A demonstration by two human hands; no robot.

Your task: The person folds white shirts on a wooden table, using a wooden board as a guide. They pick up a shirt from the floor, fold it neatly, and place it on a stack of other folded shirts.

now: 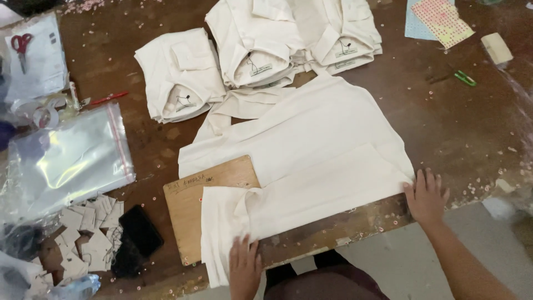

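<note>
Left hand [245,265] flat, fingers together, pressing the near edge of a cream shirt [311,166] where a folded sleeve overlaps a wooden folding board [214,191]. Right hand [426,195] spread open, fingers apart, palm down on the shirt's right corner at the bench [461,128] edge. No grip on either side, only pressure.

Shirt spread face down across the middle of the bench, lower part folded over itself and partly over the board. Soft, light woven cloth by the look of it: limp, prone to creasing and sliding over the smooth board, not fragile. Best taken by pinching a folded edge or corner, or kept flat under the palms.

Beyond, stacks of folded shirts [261,44] with neck labels at the far side. To the left, clear plastic bags [72,155], a heap of card tags [89,233], a black phone [140,229], red-handled scissors [21,44]. To the right, green snips [464,78] and a sticker sheet [441,19].

Worn brown wood, scattered with small paper bits; pale floor below.
</note>
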